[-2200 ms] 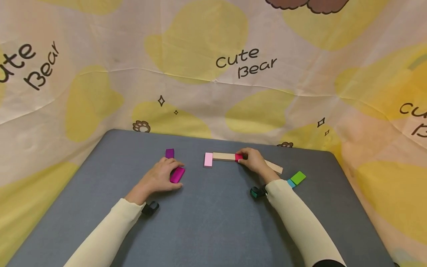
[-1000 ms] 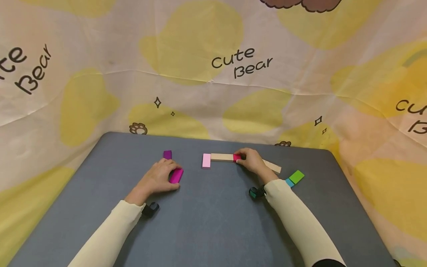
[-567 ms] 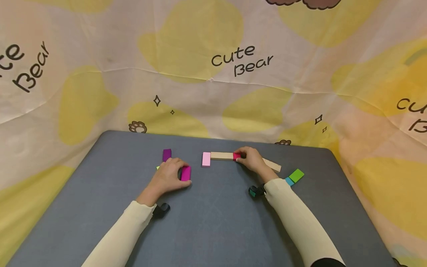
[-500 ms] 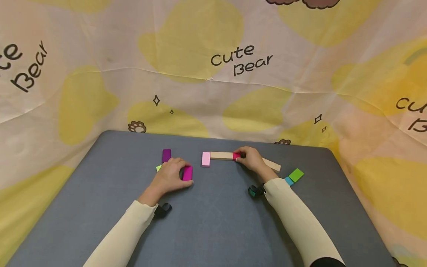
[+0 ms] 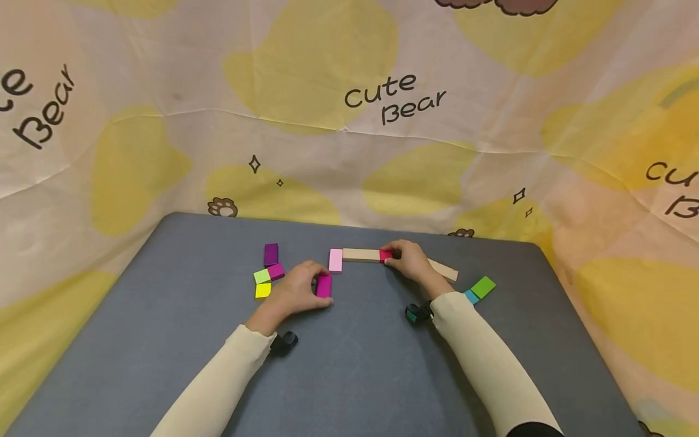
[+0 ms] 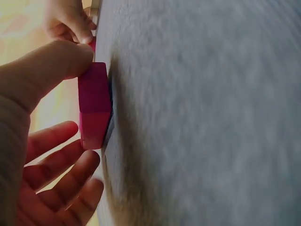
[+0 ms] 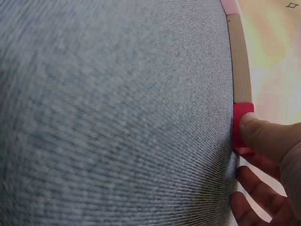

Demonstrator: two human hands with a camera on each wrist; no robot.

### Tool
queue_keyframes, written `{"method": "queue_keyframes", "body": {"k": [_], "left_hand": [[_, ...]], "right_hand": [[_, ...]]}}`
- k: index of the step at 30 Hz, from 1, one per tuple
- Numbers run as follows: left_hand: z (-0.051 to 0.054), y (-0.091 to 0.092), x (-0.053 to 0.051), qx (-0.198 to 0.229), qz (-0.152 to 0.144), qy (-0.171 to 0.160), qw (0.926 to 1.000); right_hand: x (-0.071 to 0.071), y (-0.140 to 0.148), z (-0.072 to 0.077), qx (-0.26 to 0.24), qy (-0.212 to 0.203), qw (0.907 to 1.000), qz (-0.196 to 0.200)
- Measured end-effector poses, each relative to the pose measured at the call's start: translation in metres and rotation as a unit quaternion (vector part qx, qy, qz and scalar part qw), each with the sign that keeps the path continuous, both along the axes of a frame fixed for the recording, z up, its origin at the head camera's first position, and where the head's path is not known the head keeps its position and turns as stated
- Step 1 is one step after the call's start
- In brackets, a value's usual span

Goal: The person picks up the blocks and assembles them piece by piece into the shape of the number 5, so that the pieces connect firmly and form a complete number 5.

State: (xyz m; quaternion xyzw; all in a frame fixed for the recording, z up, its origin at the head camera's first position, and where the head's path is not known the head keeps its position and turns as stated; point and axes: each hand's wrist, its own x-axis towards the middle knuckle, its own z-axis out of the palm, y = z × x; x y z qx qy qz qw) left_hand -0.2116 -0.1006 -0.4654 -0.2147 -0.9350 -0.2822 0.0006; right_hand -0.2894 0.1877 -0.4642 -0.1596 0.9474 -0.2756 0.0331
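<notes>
My left hand [image 5: 295, 291] pinches a magenta wooden block [image 5: 324, 286] by its ends, just in front of a pale pink block [image 5: 335, 260]. In the left wrist view the thumb lies on one end of that magenta block [image 6: 94, 92], close above the table. A plain wooden block [image 5: 361, 255] runs from the pink block to a red block [image 5: 384, 256]. My right hand [image 5: 412, 262] pinches this red block; the right wrist view has the thumb on its face. Another plain wooden block [image 5: 443, 271] sits partly hidden behind the right hand.
Left of the left hand lie a purple block [image 5: 270, 254], a smaller magenta block [image 5: 275, 271], a lime block [image 5: 262, 276] and a yellow block [image 5: 263, 291]. A green block [image 5: 483, 287] and a blue block [image 5: 472, 297] touch near the right sleeve. A patterned cloth [image 5: 306, 73] hangs behind the grey table [image 5: 349, 376].
My left hand has carried the magenta block rightward to near the pink block, uncovering the smaller magenta, lime and yellow blocks. The right hand stays at the red block.
</notes>
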Motion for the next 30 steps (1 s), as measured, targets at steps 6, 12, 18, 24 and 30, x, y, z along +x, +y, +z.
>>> {"method": "queue_keyframes", "body": {"k": [6, 12, 18, 24, 30], "left_hand": [[-0.001, 0.008, 0.001, 0.019, 0.003, -0.015, 0.9997], [-0.005, 0.011, 0.001, 0.023, 0.01, -0.024, 0.9994], [-0.003, 0.003, 0.008, 0.06, 0.019, -0.056, 0.9964], [-0.001, -0.003, 0.011, 0.075, 0.018, -0.064, 0.9949], [0.0, -0.002, 0.011, 0.062, 0.014, -0.049, 0.9967]], "right_hand": [[0.002, -0.002, 0.0, -0.001, -0.002, 1.0, -0.005], [0.004, -0.002, -0.002, 0.0, -0.002, 1.0, -0.008], [0.004, -0.002, -0.002, 0.0, -0.004, 0.9999, -0.01], [0.002, -0.001, -0.001, 0.001, 0.0, 0.9999, -0.011], [0.002, -0.002, -0.001, -0.004, -0.001, 0.9999, -0.01]]}}
